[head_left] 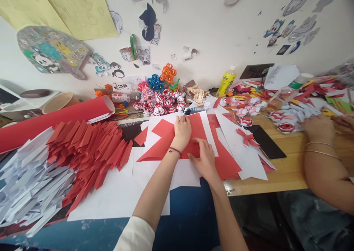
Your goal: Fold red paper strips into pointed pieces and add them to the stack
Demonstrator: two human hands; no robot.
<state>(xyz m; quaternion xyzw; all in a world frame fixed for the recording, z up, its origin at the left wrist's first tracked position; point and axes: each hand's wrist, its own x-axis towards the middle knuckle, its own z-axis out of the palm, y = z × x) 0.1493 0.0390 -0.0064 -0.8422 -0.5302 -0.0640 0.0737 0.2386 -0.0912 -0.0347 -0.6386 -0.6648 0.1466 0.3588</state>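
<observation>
A red paper sheet [157, 147] with a folded edge lies on white sheets in front of me. My left hand [182, 132] presses down on it, the fingers held together and curled. To its right, my right hand [203, 157] rests at the lower edge of the red paper, thumb and forefinger bent around that edge. More red paper [226, 162] and a white sheet [243, 151] stick out right of my hands. Small red pieces [142, 136] lie to the left. What is beneath my left palm is hidden.
Folded red strips [91, 144] and white strips [35, 181] are heaped at left, before a red roll [55, 118]. Paper flowers [163, 103] and a yellow bottle [226, 81] stand by the wall. At right, another person's hand [318, 127] is near paper flowers and strips.
</observation>
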